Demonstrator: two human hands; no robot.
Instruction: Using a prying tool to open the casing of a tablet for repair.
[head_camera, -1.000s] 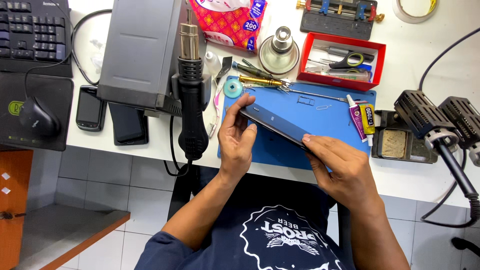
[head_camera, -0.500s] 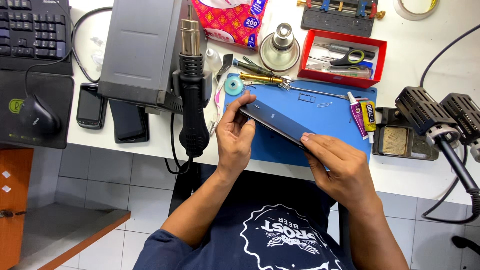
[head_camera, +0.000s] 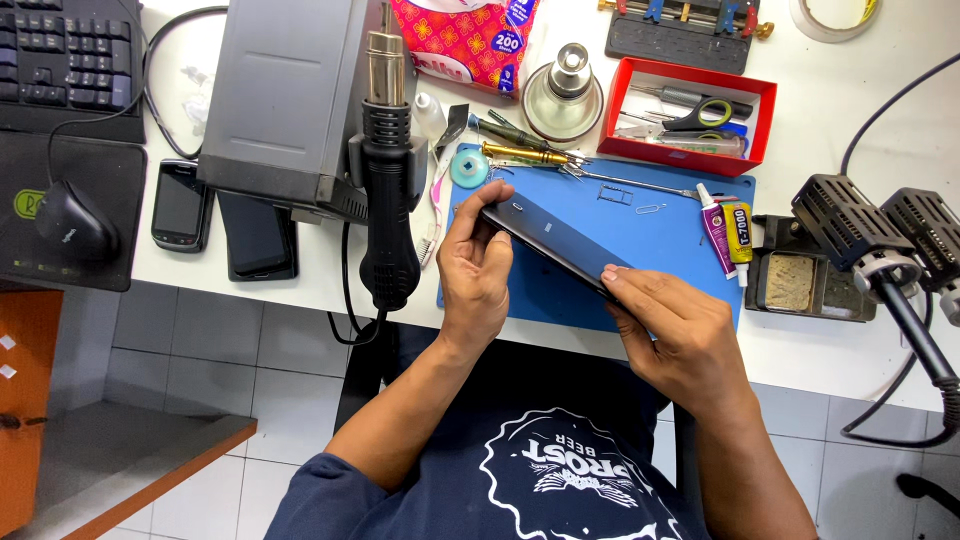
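The left hand (head_camera: 475, 270) and the right hand (head_camera: 672, 335) are each closing fingers on one end of a dark phone (head_camera: 555, 240), keeping it tilted and steady just above the blue mat (head_camera: 660, 215) on the white surface (head_camera: 850, 120).

Open room is left on the blue mat (head_camera: 660, 240) right of the phone (head_camera: 550, 238), hemmed by a heat gun (head_camera: 388, 180), screwdrivers (head_camera: 525, 150), red tray (head_camera: 690, 115) and glue tubes (head_camera: 728, 228).
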